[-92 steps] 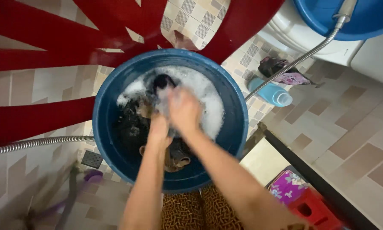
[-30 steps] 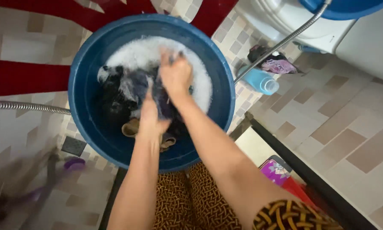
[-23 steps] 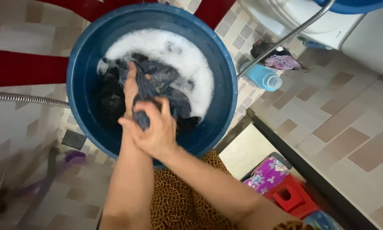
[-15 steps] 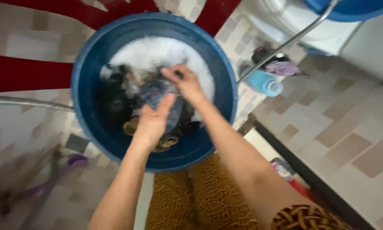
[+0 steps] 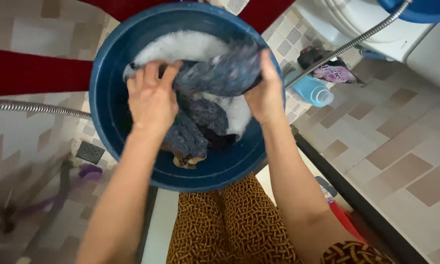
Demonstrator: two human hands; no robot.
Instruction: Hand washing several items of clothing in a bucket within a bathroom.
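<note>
A round blue basin (image 5: 113, 88) stands on the tiled floor, holding white suds and dark wet clothes. Both my hands hold a dark blue-grey garment (image 5: 215, 73) stretched above the water. My left hand (image 5: 151, 98) grips its left end, fingers curled over the cloth. At the garment's right end my right hand (image 5: 265, 93) is closed on it near the basin's right rim. More of the garment (image 5: 188, 132) hangs down into the basin, with a brownish piece below it.
A light blue bottle (image 5: 309, 90) lies on the floor right of the basin, beside a pink patterned packet (image 5: 333, 73). A metal shower hose (image 5: 32, 106) runs in from the left, another hose (image 5: 349, 44) from the upper right. A floor drain (image 5: 89, 152) sits lower left.
My hands were together, rubbing the cloth in the suds; now they are spread apart with the garment lifted and stretched between them. The view has tilted a little.
</note>
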